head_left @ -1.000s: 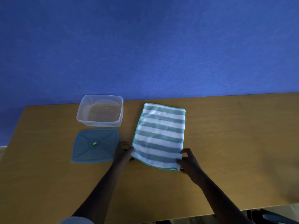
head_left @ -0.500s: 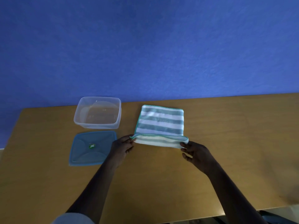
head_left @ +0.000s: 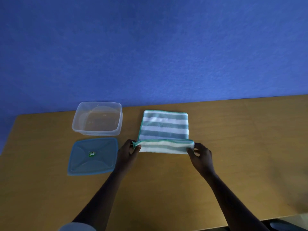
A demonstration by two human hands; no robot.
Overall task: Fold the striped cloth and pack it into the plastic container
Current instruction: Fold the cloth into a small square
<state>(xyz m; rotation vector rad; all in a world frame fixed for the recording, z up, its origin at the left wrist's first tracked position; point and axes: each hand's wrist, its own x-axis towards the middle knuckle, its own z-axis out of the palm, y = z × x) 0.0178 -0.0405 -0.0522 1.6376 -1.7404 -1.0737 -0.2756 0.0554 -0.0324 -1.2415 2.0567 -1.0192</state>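
I am mid-fold: my left hand (head_left: 129, 151) and right hand (head_left: 199, 155) each pinch a near corner of the striped cloth (head_left: 164, 129), lifting that edge toward 12 o'clock. The cloth lies on the table (head_left: 241, 147), its raised fold running 9 to 3. The empty container (head_left: 97, 118) waits at 9 o'clock; packing remains.

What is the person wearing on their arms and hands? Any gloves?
No gloves: the left hand and right hand are bare, with no rings or watch showing. Both forearms are uncovered. Only a pale, light-coloured sleeve edge shows, high on the left arm at the picture's bottom.
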